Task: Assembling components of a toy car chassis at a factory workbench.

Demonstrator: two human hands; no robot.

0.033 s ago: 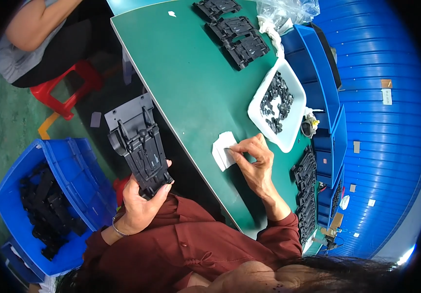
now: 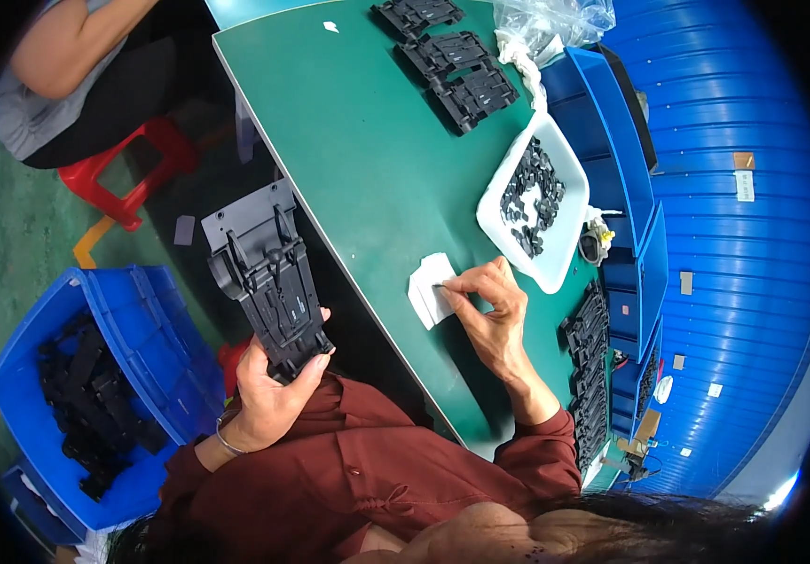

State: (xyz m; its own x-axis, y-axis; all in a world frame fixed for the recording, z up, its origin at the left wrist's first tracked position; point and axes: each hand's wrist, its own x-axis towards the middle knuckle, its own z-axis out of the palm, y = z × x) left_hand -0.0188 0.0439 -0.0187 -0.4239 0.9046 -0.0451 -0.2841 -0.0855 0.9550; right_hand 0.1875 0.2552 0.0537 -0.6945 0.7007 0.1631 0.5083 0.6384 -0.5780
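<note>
My left hand (image 2: pixel 268 395) is closed round the lower end of a black plastic chassis part (image 2: pixel 278 291), held tilted beside the table edge, its ribbed and slotted face showing. A flat grey plate forms its upper end. Over the green table, my right hand (image 2: pixel 494 315) makes a pinch, thumb against forefinger. A tiny dark speck shows at those fingertips, too small to name. They touch or hover just above a small white stack of paper (image 2: pixel 431 293); I cannot tell which. Beyond that hand stands a white tray (image 2: pixel 494 221) of small black plastic pieces (image 2: pixel 532 193).
More black chassis parts (image 2: pixel 466 80) lie at the table's far end, others in a row (image 2: pixel 590 367) at right. Blue bins (image 2: pixel 612 150) line the right side. A blue crate (image 2: pixel 156 352) of black parts stands at left. A person sits near a red stool (image 2: pixel 132 174).
</note>
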